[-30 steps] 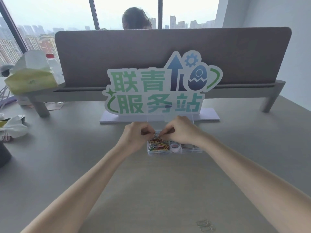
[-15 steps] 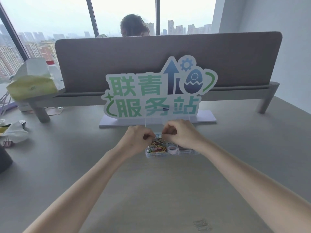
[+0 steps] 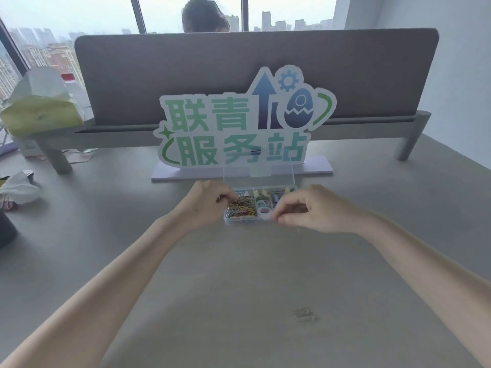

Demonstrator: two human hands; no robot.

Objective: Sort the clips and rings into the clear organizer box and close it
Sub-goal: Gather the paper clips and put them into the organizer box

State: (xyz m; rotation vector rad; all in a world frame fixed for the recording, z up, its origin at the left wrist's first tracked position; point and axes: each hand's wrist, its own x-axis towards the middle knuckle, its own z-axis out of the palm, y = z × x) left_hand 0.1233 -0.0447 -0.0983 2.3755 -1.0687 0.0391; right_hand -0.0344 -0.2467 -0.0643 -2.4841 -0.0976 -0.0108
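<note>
While the organizer box (image 3: pixel 240 221) sits mid-frame with its lid up, we curl our left hand (image 3: pixel 206 204) over the coloured clips (image 3: pixel 243 207); our right hand (image 3: pixel 316 209) pinches its fingertips together, contents unclear.

A grey table (image 3: pixel 79 248) fills the lower view, its surface matte under flat daylight. Toward 12 o'clock a grey fabric divider panel (image 3: pixel 239 75) stands on metal legs across the table's far edge, and a cut-out sign (image 3: pixel 239 128) with green characters stands on a white base in front of it. Behind the panel, tall windows (image 3: pixel 79 17) with dark frames show hazy city towers. At 2 o'clock rises a pale wall (image 3: pixel 457 62). A tissue box (image 3: pixel 39 112) sits at 10 o'clock.
</note>
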